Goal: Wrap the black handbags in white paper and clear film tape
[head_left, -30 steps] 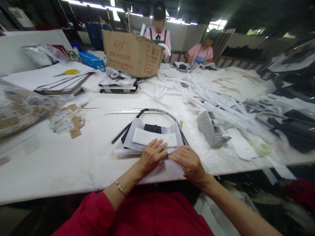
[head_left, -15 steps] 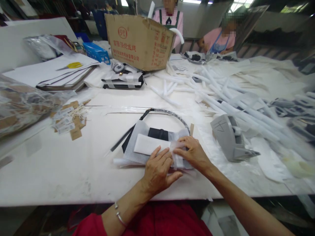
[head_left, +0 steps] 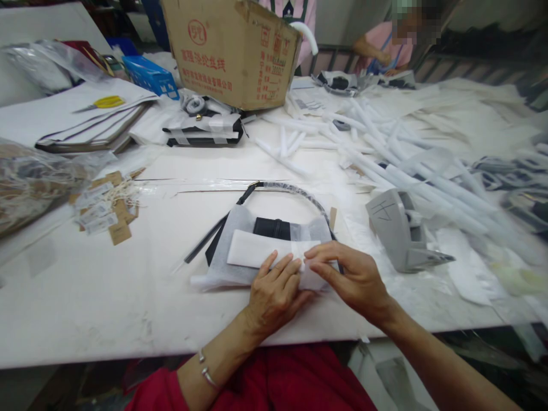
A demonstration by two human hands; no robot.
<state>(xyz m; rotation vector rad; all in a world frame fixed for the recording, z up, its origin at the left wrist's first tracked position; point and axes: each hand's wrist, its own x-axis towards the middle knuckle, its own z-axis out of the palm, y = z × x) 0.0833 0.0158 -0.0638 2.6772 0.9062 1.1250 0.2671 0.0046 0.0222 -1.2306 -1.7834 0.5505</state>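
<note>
Fingers (head_left: 282, 271) of the left hand (head_left: 274, 297) are pressed flat on the white foam sheet (head_left: 257, 251), lower centre; its edge, pinched by the right hand (head_left: 355, 279), is best held taut.

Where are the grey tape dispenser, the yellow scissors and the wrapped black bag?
grey tape dispenser (head_left: 389, 225): head view, on its grey side panel.
yellow scissors (head_left: 105, 103): head view, on the yellow handle.
wrapped black bag (head_left: 273, 228): head view, on the bare black strip above the white wrap.
</note>
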